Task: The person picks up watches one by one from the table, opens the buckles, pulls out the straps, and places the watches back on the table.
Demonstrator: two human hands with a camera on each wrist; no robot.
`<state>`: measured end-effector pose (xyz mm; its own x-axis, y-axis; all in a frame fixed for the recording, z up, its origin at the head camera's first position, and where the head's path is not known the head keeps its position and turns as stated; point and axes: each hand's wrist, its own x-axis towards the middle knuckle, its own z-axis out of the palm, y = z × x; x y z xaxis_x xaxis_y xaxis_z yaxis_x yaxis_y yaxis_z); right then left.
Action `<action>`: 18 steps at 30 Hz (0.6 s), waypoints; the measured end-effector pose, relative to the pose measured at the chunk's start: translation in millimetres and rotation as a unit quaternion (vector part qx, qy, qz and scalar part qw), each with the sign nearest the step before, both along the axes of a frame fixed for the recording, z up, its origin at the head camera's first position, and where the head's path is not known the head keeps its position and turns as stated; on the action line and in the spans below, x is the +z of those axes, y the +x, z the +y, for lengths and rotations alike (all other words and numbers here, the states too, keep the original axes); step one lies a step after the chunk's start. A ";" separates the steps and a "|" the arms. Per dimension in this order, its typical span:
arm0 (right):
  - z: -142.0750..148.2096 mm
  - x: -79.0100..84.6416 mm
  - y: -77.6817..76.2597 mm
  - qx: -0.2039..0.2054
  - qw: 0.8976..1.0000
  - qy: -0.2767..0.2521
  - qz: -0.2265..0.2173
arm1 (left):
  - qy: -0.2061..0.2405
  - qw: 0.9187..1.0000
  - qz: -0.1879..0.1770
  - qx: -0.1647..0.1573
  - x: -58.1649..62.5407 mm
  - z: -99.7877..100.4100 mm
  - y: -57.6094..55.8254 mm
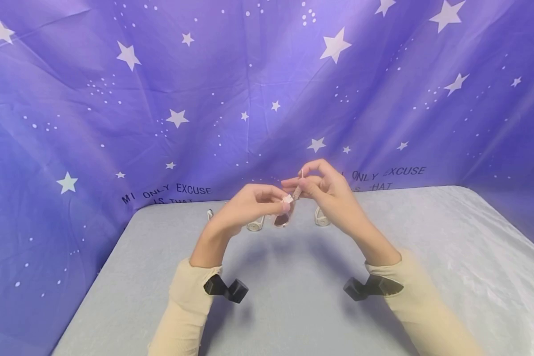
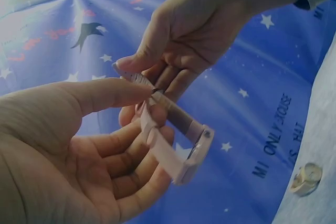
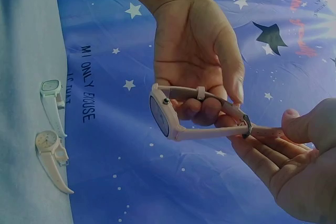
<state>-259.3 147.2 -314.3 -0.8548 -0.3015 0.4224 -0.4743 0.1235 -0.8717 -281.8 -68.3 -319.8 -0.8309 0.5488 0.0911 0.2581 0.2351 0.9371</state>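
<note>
Both hands hold a pale pink wristwatch point(image 3: 164, 113) in the air, its strap bent into a loop. My left hand point(image 1: 249, 205) pinches the buckle side of the strap between thumb and fingers, its other fingers curled near the band. The far end of the strap is pinched by my right hand point(image 1: 331, 195), thumb on top. In the right wrist view the strap's tip reaches past the dark buckle point(image 3: 247, 124). The rectangular watch case point(image 2: 194, 157) hangs below the fingers, its dial facing away from the left wrist camera.
On the grey cloth-covered table point(image 1: 293, 306) more watches lie near the back edge: a cream one point(image 3: 47, 140), a pale green one point(image 3: 51, 86) and a light-strapped one point(image 2: 306, 179). Behind the table hangs a purple-blue star-patterned curtain point(image 1: 249, 74).
</note>
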 end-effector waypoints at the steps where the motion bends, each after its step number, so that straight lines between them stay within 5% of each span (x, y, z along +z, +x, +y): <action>1: -0.3 -0.1 0.4 -0.004 1.000 0.004 0.001 | 0.004 1.000 -0.012 0.007 -0.7 1.0 -0.2; 7: -4.3 -3.2 1.3 -0.020 1.000 0.006 0.000 | 0.032 0.996 -0.059 0.050 -5.8 9.8 -1.4; 18: -10.4 -6.5 3.3 -0.044 0.998 0.027 0.025 | 0.065 0.989 -0.109 0.071 -6.7 20.4 1.4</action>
